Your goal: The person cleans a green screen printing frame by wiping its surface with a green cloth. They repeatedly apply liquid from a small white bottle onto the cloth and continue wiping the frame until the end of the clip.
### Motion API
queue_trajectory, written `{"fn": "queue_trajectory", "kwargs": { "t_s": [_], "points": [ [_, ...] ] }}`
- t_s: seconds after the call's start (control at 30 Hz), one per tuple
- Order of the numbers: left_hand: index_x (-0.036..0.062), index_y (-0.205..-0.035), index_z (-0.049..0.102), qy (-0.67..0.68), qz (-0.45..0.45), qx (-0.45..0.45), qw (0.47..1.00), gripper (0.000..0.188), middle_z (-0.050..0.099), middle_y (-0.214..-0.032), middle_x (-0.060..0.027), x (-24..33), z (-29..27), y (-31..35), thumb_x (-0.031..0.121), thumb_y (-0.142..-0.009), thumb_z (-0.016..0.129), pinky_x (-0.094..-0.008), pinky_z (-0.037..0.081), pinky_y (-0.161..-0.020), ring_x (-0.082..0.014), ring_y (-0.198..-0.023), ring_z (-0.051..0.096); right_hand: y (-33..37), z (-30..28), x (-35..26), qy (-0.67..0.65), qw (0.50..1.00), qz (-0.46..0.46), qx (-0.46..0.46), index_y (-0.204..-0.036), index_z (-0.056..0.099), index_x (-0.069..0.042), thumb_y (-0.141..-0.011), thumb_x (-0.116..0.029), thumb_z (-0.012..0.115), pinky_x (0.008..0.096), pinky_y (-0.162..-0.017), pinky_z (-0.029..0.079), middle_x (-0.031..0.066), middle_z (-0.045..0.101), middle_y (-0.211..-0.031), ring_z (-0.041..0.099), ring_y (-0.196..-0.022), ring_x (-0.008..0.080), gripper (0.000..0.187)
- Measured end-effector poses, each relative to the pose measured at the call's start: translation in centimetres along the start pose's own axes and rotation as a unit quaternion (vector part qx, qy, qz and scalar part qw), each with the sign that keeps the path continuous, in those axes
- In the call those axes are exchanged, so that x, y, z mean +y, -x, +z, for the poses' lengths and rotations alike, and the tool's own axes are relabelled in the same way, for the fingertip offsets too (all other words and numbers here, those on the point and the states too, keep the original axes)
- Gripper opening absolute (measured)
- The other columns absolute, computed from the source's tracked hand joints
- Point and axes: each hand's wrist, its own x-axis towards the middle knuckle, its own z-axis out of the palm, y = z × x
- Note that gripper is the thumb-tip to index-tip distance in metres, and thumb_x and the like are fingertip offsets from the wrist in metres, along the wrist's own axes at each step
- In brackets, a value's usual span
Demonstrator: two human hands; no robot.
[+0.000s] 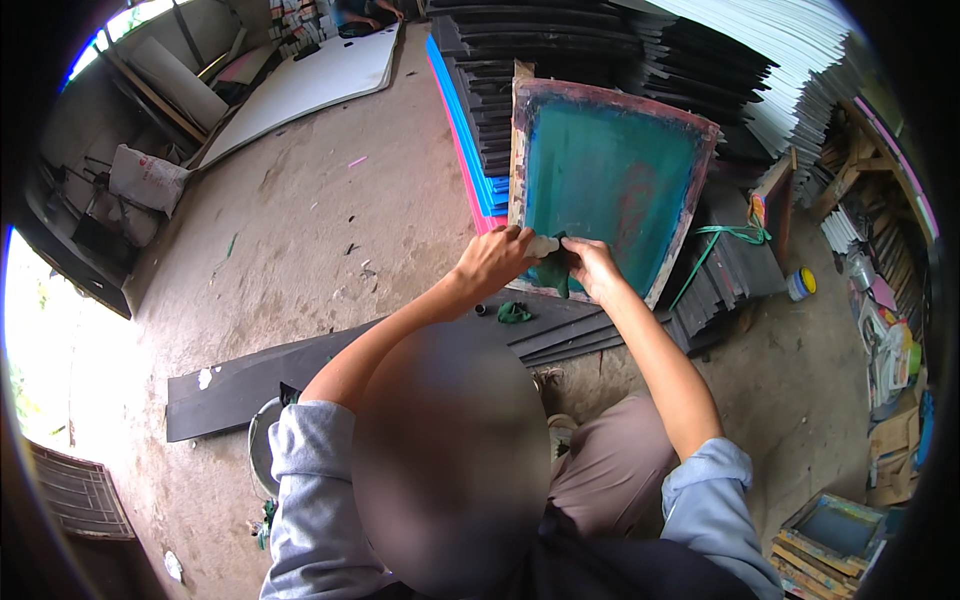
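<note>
My left hand [490, 264] is closed around a small whitish bottle [543, 246], its end pointing right toward my other hand. My right hand [592, 268] pinches a dark green cloth [553, 274], which hangs down beside the bottle's end. Both hands are in front of the lower part of a screen-printing frame [600, 190] with teal mesh and a paint-stained border, leaning upright against stacked sheets. Below them, a crumpled green rag [514, 312] and a small black cap [481, 310] lie on dark flat boards [290, 365].
Behind the frame rise stacks of black sheets [560, 45], with blue sheets [460, 120] along the left side. Green string [712, 240] and a yellow-blue tub [801, 284] are at right. A bucket [262, 445] stands by my left arm. Another person's hands [385, 15] show far off.
</note>
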Motion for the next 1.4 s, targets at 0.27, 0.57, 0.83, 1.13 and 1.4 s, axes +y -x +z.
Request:
{"fn": "queue_trajectory", "kwargs": {
  "t_s": [0.27, 0.57, 0.83, 1.13, 1.4],
  "points": [
    [0.0036, -0.102, 0.052, -0.019, 0.008, 0.012, 1.0, 0.038, 0.06, -0.081, -0.0128, -0.5, 0.0, -0.1, 0.029, -0.077, 0.066, -0.0364, 0.052, -0.059, -0.0276, -0.077, 0.061, -0.3, 0.1, 0.1, -0.019, 1.0, 0.0, 0.018, -0.095, 0.059, 0.004, -0.085, -0.008, 0.056, 0.0327, -0.075, 0.048, 0.0104, 0.062, -0.09, 0.06, -0.083, 0.0184, 0.016],
    [0.0051, -0.112, 0.05, 0.321, -0.115, -0.059, 0.938, 0.046, 0.062, -0.1, -0.0167, -4.0, 5.8, -0.1, 0.022, -0.074, 0.07, -0.0388, 0.047, -0.079, -0.0313, -0.095, 0.06, -3.5, -1.7, 1.5, -0.019, 0.999, 0.033, -0.022, -0.092, 0.058, -0.001, -0.084, -0.011, 0.059, 0.0298, -0.074, 0.049, 0.0073, 0.063, -0.089, 0.06, -0.081, 0.0161, 0.013],
    [0.0047, -0.118, 0.042, 0.666, -0.256, -0.05, 0.698, 0.042, 0.052, -0.113, -0.0053, -0.1, 22.5, 7.3, 0.005, -0.081, 0.063, -0.0314, 0.038, -0.096, -0.0137, -0.11, 0.048, -6.0, -7.7, 11.0, -0.077, 0.979, 0.154, 0.109, -0.091, 0.059, -0.007, -0.081, -0.009, 0.062, 0.0285, -0.069, 0.048, 0.0025, 0.061, -0.087, 0.057, -0.08, 0.0133, 0.01],
    [0.0033, -0.119, 0.043, 0.568, -0.202, -0.028, 0.797, 0.043, 0.05, -0.117, -0.0098, 0.0, 26.3, 5.3, 0.0, -0.079, 0.058, -0.0311, 0.034, -0.097, -0.0193, -0.113, 0.046, -6.1, -11.8, 15.1, -0.202, 0.949, 0.165, 0.177, -0.094, 0.056, -0.004, -0.079, -0.01, 0.065, 0.0284, -0.078, 0.047, 0.0069, 0.059, -0.094, 0.057, -0.088, 0.0148, 0.018],
    [0.0024, -0.127, 0.037, 0.539, -0.189, 0.065, 0.818, 0.061, 0.045, -0.124, -0.0155, -2.4, 23.7, 5.0, 0.019, -0.074, 0.06, -0.0375, 0.028, -0.102, -0.028, -0.12, 0.04, -3.9, -12.3, 6.0, -0.191, 0.955, -0.112, 0.197, -0.089, 0.057, -0.006, -0.08, 0.0, 0.061, 0.02, -0.069, 0.041, -0.0008, 0.057, -0.088, 0.054, -0.081, 0.0076, 0.012]
  ]
}}
